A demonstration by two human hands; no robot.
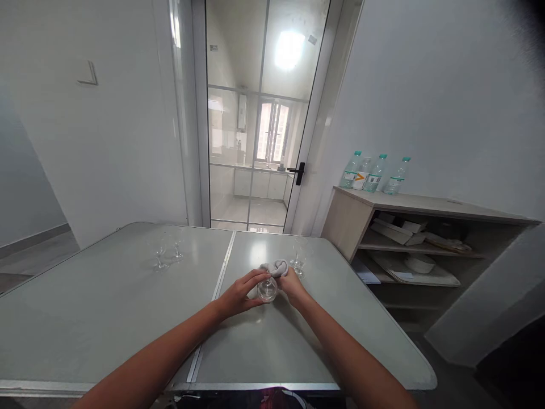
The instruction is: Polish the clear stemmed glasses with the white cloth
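My left hand [239,293] is closed around a small clear glass [267,289], held on its side just above the grey table [106,307]. My right hand [293,286] grips a grey cloth [275,267] pressed against the far side of that glass. A clear stemmed glass [299,257] stands upright on the table just beyond my right hand. Two more clear stemmed glasses [167,251] stand together at the far left of the table.
A metal seam [221,284] runs down the table's middle. A wooden shelf unit [426,238] stands to the right with several water bottles [374,173] on top. A glass door [264,113] with a black handle lies beyond the table.
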